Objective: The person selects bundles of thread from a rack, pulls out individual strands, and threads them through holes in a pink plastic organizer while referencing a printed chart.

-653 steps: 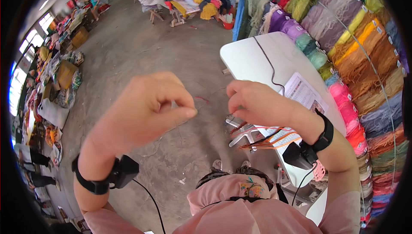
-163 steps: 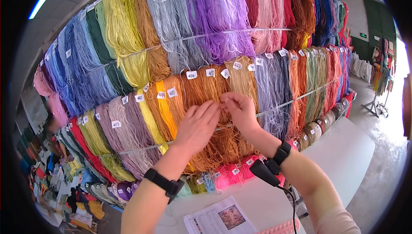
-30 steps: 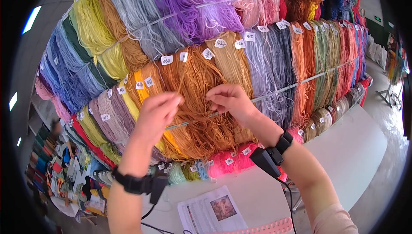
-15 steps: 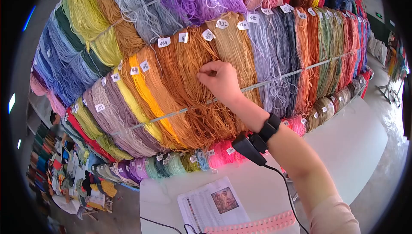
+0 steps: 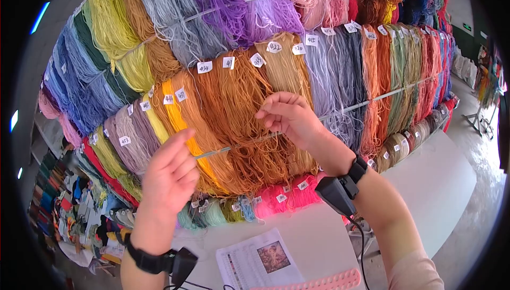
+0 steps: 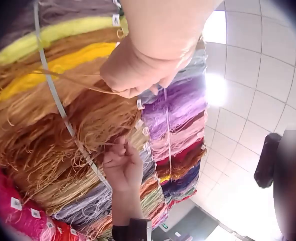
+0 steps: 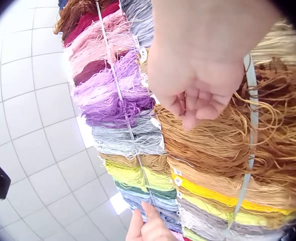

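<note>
Brown thread skeins [image 5: 239, 90] hang on a rack in front of me, with numbered paper tags along their tops. My right hand [image 5: 293, 119] is at these skeins, fingers curled; in the left wrist view a fine strand shows at the pinched fingertips of the right hand [image 6: 122, 168]. Lower and to the left, my left hand [image 5: 171, 175] is raised before the yellow and orange skeins. Its fingertips pinch a thin brown thread [image 6: 82, 83], which stretches away to the side in the left wrist view. The right palm hides part of its fingers' hold in the right wrist view.
A metal rod [image 5: 350, 110] crosses the skeins. Purple skeins [image 5: 255, 13] hang above, pink bundles [image 5: 287, 197] below. On the white table [image 5: 324, 237] lie a printed sheet [image 5: 249, 263] with a picture and a pink perforated strip [image 5: 319, 281]. Cables hang from the wrist cameras.
The view has turned from the open room to the rack. Both hands worked close together at the brown skeins; the left hand then left view and is now back, lower left, apart from the right.
</note>
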